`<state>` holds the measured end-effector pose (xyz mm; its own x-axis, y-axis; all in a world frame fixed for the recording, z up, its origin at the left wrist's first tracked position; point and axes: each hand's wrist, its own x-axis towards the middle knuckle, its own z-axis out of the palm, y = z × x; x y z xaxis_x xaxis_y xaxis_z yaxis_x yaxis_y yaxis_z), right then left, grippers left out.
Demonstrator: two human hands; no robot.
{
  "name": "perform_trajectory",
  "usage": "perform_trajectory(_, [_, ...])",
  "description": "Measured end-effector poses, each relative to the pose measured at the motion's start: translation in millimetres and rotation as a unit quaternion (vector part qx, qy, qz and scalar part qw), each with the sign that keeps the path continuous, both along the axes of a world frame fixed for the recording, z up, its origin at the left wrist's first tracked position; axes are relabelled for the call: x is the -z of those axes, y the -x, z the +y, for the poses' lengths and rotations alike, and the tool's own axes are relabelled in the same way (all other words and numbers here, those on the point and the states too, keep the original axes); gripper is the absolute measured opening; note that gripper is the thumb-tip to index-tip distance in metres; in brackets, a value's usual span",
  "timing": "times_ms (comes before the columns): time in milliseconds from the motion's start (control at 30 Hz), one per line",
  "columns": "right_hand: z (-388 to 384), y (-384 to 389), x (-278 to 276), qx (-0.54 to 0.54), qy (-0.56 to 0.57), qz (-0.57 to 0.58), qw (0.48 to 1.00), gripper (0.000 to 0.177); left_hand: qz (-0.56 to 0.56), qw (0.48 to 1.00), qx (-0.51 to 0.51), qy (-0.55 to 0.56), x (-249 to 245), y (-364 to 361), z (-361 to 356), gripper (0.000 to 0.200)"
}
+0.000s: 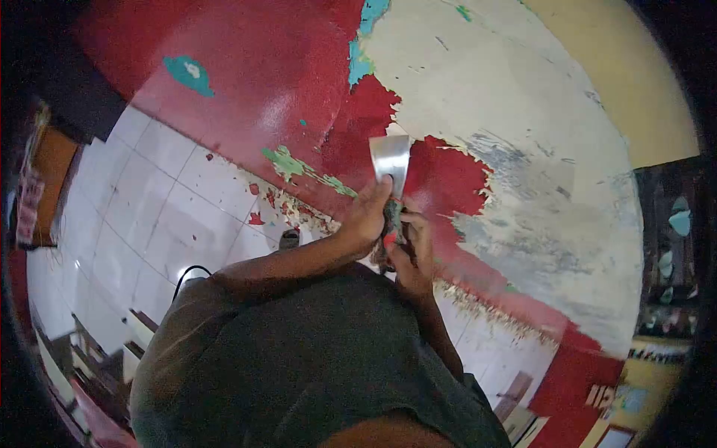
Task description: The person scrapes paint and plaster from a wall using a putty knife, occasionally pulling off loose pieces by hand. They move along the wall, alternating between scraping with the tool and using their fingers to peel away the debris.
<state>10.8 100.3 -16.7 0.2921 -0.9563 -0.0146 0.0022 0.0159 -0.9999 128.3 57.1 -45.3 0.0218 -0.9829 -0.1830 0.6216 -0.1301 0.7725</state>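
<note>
A paint scraper (390, 158) with a wide metal blade points up toward the wall, its dark handle between my two hands. My left hand (365, 220) is closed round it, the thumb lying along the base of the blade. Lower down, my right hand (415, 257) grips the handle, where a bit of orange-red shows near the fingers. Behind the blade is the wall's red paint (441, 175), ragged at the edge where it meets a bare whitish area (515, 82).
Paint flakes (493, 310) lie along the foot of the wall on white floor tiles (153, 201). Green (295, 166) and turquoise (190, 75) patches show through the red. A dark shelf with several items (676, 224) stands at right. Furniture (56, 183) stands at far left.
</note>
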Motion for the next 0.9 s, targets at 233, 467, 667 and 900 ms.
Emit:
perform_trajectory(233, [-30.1, 61.8, -42.4, -0.026, 0.294, 0.268, 0.917, 0.051, 0.306, 0.952, 0.028, -0.004, -38.3, 58.2, -27.1, 0.043])
perform_trajectory(467, [-76.8, 55.3, -66.5, -0.058, 0.279, 0.275, 0.918, 0.037, 0.361, 0.930, -0.038, 0.061, -60.4, 58.8, -51.9, 0.037])
perform_trajectory(667, [-71.0, 33.3, -74.4, -0.015, 0.402, 0.335, 0.852, 0.037, 0.409, 0.910, -0.040, 0.061, -47.4, 60.8, -70.5, 0.040])
perform_trajectory(900, [-84.6, 33.0, -79.8, -0.026, 0.356, 0.352, 0.865, 0.036, 0.478, 0.875, -0.066, 0.027, -68.7, 55.9, -74.3, 0.040])
